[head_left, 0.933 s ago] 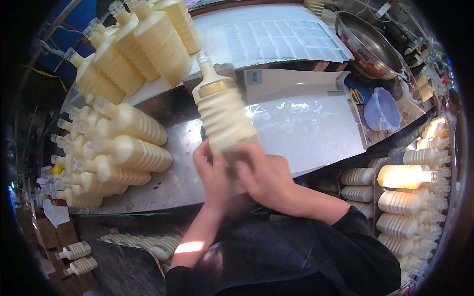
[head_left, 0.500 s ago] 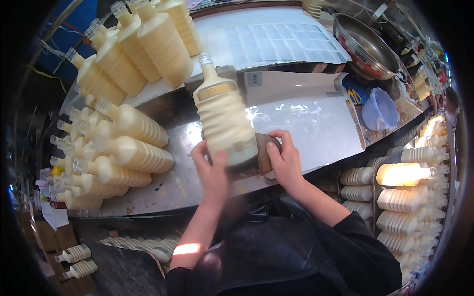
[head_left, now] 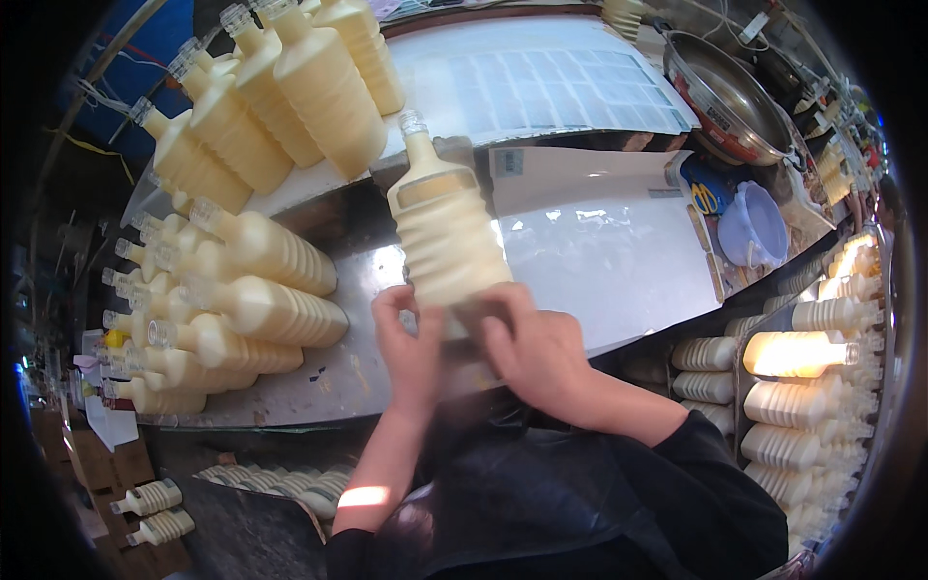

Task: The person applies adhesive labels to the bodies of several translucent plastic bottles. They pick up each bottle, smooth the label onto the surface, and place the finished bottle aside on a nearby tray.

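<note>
A cream ribbed bottle [head_left: 447,224] lies in front of me with its clear threaded neck pointing away and a pale band across its shoulder. My left hand [head_left: 411,338] grips its near end from the left side, thumb on top. My right hand [head_left: 532,343] is closed and blurred over the bottle's lower part. Between its fingers and the bottle shows a dark flat piece [head_left: 467,317], mostly hidden by the fingers; its kind is unclear.
Several cream bottles [head_left: 266,314] lie stacked at left, and more [head_left: 329,92] stand behind. A white sheet [head_left: 599,242] covers the table's right side; a sheet of labels [head_left: 541,92] lies beyond. At right are a blue bucket [head_left: 752,227], a metal pan [head_left: 725,92] and racked bottles [head_left: 788,401].
My right hand has moved left with the dark flat piece, from beside the bottle's base onto its lower part. My left hand stays at the bottle's near end.
</note>
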The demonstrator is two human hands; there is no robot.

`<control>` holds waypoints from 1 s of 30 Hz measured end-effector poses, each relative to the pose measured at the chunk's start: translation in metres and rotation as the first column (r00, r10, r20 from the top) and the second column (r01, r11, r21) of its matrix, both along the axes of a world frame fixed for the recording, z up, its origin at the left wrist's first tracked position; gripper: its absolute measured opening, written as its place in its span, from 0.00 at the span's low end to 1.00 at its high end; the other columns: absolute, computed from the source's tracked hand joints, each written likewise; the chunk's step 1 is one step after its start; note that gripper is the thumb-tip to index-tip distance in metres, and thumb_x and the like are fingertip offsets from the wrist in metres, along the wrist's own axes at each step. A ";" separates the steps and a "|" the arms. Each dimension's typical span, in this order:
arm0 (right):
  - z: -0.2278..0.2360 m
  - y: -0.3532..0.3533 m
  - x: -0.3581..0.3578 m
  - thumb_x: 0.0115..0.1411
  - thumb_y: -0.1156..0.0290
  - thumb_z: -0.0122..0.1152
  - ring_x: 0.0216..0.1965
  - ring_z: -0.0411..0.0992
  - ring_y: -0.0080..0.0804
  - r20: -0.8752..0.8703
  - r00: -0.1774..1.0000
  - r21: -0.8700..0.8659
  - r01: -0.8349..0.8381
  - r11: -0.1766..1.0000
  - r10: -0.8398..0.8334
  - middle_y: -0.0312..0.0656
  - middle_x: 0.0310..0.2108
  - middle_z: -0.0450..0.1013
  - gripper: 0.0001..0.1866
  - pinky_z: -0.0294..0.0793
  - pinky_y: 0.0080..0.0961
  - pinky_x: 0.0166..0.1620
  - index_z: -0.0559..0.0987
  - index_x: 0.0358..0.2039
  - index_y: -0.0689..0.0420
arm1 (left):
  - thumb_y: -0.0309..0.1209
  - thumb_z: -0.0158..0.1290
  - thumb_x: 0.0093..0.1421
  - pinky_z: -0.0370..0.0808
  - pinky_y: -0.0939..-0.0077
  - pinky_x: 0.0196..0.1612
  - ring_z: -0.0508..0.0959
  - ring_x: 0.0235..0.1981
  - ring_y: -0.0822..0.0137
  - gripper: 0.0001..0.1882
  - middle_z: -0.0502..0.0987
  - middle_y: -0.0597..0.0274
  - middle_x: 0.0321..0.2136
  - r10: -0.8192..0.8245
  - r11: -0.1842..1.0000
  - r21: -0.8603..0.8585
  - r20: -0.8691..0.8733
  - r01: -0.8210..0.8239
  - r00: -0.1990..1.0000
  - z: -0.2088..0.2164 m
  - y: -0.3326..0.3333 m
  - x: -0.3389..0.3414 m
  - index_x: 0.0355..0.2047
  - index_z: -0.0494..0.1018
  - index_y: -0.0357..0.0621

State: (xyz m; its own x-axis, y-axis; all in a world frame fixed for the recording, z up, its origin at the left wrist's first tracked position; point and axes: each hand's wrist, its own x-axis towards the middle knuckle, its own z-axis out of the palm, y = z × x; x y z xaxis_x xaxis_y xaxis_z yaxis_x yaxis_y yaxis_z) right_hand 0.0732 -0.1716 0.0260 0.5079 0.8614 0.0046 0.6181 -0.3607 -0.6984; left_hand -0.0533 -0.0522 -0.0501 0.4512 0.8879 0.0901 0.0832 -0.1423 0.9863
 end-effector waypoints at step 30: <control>-0.024 -0.023 0.017 0.47 0.79 0.67 0.41 0.80 0.43 0.605 0.730 0.402 -0.625 0.670 0.318 0.46 0.47 0.79 0.23 0.77 0.35 0.39 0.80 0.47 0.57 | 0.35 0.58 0.67 0.75 0.74 0.50 0.80 0.43 0.72 0.16 0.81 0.65 0.41 -0.057 0.883 -0.434 0.285 0.182 0.957 0.110 0.088 0.037 0.51 0.76 0.40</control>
